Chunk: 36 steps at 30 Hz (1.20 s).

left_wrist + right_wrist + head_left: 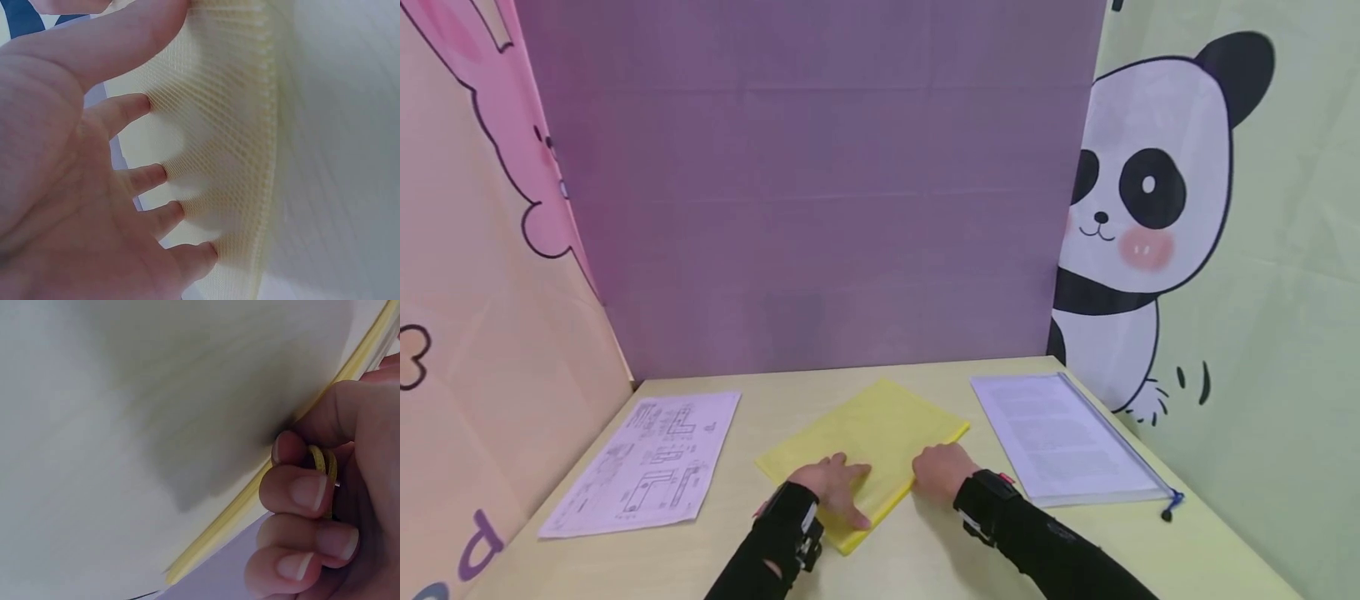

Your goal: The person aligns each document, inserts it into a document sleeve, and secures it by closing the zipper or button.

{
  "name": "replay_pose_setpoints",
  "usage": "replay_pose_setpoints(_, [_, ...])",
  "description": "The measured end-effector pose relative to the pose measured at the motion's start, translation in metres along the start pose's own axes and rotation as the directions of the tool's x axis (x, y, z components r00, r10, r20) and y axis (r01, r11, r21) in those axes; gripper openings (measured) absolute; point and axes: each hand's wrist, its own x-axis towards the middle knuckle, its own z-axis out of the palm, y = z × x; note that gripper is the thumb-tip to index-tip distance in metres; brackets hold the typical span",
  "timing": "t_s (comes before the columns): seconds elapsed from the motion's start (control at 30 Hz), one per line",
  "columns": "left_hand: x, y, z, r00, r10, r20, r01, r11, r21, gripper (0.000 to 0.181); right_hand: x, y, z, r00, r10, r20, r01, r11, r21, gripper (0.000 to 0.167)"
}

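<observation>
Yellow mesh pouch (891, 442) is lying at an angle on the bench (782, 400), between the printed drawing sheet (655, 467) on your left and the clear folder (1067, 437) on your right. Your left hand (835, 487) has its fingers spread, tips pressing on the mesh close to the near corner. Your right hand (943, 469) is curled at the right-hand near edge (219, 526), fingers closed round a looped yellow cord (332, 478). Looks to me like you're working a zip there, but any slider is hidden in your grip, so I can't tell which way it should run. Tip: pull level and in line with the edge, not up or outward, or the soft mesh will probably bunch. Press a bit firmer with the left as your anchor, fingertips clear of the edge. If it snags, I'd ease off and flatten things before tugging harder.
</observation>
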Motion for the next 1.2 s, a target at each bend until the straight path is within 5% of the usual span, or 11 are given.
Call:
replay_pose_setpoints(0.4, [0.000, 0.001, -0.002, 1.000, 0.008, -0.004, -0.008, 1.000, -0.029, 0.083, 0.001, 0.006, 0.003, 0.999, 0.019, -0.034, -0.019, 1.000, -0.007, 0.027])
replay_pose_setpoints(0.83, [0.000, -0.008, 0.003, 0.995, 0.095, -0.036, -0.095, 0.995, -0.002, 0.072, -0.014, -0.004, -0.011, 0.999, 0.008, 0.043, -0.011, 0.997, 0.079, 0.026])
replay_pose_setpoints(1.2, [0.003, -0.004, 0.008, 0.997, 0.052, -0.057, -0.050, 0.998, 0.039, 0.068, -0.016, -0.011, -0.007, 0.995, 0.021, 0.094, -0.026, 0.999, 0.046, 0.026])
